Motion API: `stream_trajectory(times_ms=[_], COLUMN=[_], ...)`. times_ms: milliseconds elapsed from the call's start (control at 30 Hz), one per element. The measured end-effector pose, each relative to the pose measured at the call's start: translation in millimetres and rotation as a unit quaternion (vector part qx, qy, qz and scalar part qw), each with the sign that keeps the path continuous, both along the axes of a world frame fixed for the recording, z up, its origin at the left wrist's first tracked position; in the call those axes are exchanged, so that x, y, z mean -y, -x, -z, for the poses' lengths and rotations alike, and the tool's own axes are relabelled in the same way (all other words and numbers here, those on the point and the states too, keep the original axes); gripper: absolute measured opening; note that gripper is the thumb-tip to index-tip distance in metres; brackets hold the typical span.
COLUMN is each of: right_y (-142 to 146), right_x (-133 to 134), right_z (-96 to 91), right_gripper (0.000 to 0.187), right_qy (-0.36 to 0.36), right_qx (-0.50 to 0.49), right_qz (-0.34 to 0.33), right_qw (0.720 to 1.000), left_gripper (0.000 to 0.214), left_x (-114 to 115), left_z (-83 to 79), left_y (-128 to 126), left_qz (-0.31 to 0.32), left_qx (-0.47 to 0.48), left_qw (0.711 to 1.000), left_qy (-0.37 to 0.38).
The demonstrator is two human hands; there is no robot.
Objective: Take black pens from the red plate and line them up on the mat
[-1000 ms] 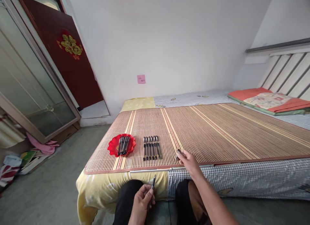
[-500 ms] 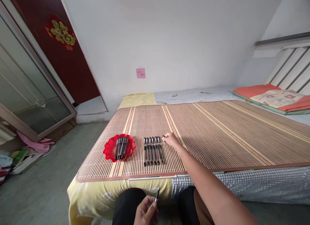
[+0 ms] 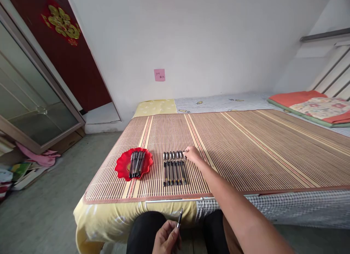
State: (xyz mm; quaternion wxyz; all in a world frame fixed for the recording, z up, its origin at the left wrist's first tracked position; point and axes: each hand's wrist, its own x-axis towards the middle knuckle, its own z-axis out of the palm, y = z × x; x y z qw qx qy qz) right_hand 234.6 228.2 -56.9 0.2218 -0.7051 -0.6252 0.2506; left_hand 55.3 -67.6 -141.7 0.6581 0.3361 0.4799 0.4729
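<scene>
My left hand (image 3: pixel 166 237), low over my lap, grips an uncapped pen (image 3: pixel 179 218) with its tip pointing up. Reaching across the mat, my right hand (image 3: pixel 193 154) pinches a small dark pen cap (image 3: pixel 185 154) at the right end of a row of caps (image 3: pixel 174 156). The fingers partly hide that cap. Just below the caps lie several dark pen bodies (image 3: pixel 172 173), side by side. A red scalloped dish (image 3: pixel 120 165) to the left holds several capped pens (image 3: pixel 136 164).
A striped bamboo mat (image 3: pixel 232 155) covers the bed, its front edge close to my knees. Folded orange and floral bedding (image 3: pixel 306 99) lies at the far right. A pink note (image 3: pixel 159 74) is stuck on the wall. A glass-panelled door (image 3: pixel 32 93) stands at left.
My right hand has come slightly nearer the row, bringing the cap down beside the other caps. The left hand keeps hold of the pen. The view has tilted down slightly.
</scene>
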Motion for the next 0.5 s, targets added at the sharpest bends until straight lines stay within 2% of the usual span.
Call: stream_trajectory(times_ms=[233,500], right_y=[-1.2,0.6], right_x=[0.7,-0.8], right_z=[-2.8,-3.2], right_gripper=[0.014,0.013], right_qy=[-0.006,-0.003], right_qx=[0.005,0.001], right_qz=[-0.018,-0.012], right_qw=[1.0,1.0], left_gripper=[0.059,0.058], left_x=[-0.2,0.3], left_z=[-0.7,0.3], left_y=[0.1,0.0], left_qz=[0.004,0.008], left_qx=[-0.007,-0.012], left_qw=[1.0,1.0], left_qy=[-0.001,-0.009])
